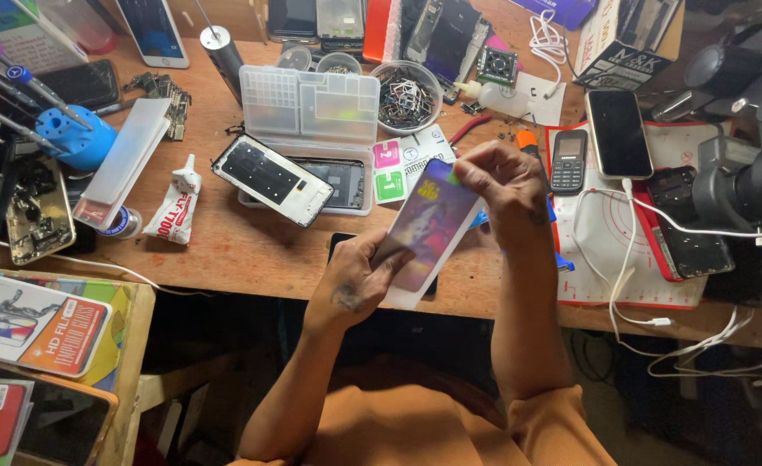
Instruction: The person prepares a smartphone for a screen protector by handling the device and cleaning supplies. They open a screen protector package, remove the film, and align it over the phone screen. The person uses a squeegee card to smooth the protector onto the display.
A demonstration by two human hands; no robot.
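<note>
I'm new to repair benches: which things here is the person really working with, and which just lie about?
In hand:
left hand and right hand holding the screen protector sheet

Lying about:
opened phone
glue tube
clear parts box
small keypad phone
bowl of small metal parts
white cable

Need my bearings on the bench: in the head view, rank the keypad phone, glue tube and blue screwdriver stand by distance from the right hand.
From the right hand:
1. Keypad phone, just to its right.
2. Glue tube, far left on the bench.
3. Blue screwdriver stand, farthest, near the left edge.
</note>
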